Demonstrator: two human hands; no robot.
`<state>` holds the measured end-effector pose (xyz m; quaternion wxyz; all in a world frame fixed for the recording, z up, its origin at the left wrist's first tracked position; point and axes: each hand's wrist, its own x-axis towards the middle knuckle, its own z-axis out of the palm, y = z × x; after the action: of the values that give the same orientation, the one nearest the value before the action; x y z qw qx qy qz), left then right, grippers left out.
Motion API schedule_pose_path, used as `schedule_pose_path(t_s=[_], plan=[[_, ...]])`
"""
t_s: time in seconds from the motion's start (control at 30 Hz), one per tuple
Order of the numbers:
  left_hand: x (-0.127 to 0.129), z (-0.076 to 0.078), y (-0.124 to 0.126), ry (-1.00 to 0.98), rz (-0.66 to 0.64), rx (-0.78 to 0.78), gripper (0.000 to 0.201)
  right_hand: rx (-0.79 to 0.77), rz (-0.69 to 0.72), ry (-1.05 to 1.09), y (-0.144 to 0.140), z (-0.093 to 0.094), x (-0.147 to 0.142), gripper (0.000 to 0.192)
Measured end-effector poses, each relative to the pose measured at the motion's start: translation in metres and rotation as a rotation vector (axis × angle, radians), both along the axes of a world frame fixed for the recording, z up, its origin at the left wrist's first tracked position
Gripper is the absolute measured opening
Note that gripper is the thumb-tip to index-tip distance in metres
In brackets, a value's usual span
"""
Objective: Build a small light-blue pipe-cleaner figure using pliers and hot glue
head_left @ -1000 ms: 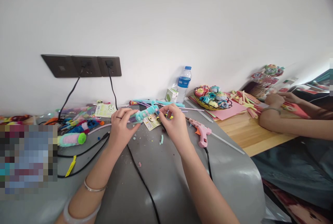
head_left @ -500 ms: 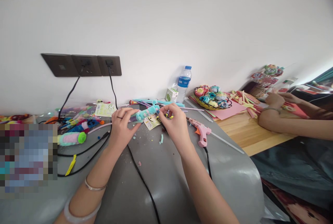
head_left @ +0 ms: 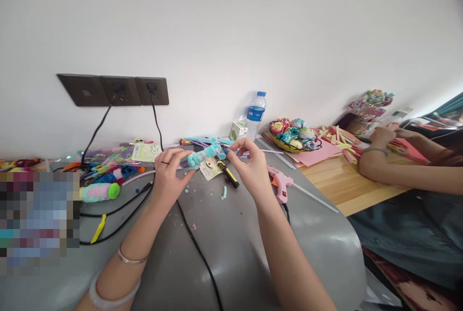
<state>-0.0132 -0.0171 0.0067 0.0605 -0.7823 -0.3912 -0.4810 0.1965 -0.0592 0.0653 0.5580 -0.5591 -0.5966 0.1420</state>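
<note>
My left hand (head_left: 170, 171) is closed around the left end of a turquoise fuzzy figure (head_left: 204, 155) with pink spots, apparently made of pipe cleaners, held above the grey table. My right hand (head_left: 249, 166) pinches a small dark blue piece (head_left: 226, 151) between thumb and forefinger, right at the figure's right end. Whether that piece is attached to the figure I cannot tell. Below and between the hands lie a black-and-yellow utility knife (head_left: 229, 175) and a printed card (head_left: 211, 171). A turquoise scrap (head_left: 224, 192) rests nearer me.
A pink glue gun (head_left: 282, 185) lies beside my right wrist. Black cables (head_left: 197, 243) cross the grey table (head_left: 173, 272). Behind stand a water bottle (head_left: 256, 115) and a basket of paper flowers (head_left: 292, 146). At right, another person's arms (head_left: 401, 171) work over a wooden table.
My right hand has shifted slightly right with the blue piece, showing more of the figure's right end and the knife. My left hand has hardly moved.
</note>
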Motion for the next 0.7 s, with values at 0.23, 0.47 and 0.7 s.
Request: schedule_pose_path(t_s=[0.23, 0.47, 0.7], plan=[[0.0, 0.0002, -0.0008, -0.002, -0.013, -0.003, 0.031, 0.017, 0.074, -0.033, 0.0004, 0.0013, -0.0033, 0.013], [0.0007, 0.0017, -0.0013, -0.002, -0.025, 0.022, 0.029, 0.019, 0.081, -0.036, 0.0002, 0.002, -0.0048, 0.013], [0.0004, 0.0023, -0.0017, -0.007, -0.016, 0.004, 0.029, 0.013, 0.103, 0.012, -0.0007, 0.0017, -0.0018, 0.01]])
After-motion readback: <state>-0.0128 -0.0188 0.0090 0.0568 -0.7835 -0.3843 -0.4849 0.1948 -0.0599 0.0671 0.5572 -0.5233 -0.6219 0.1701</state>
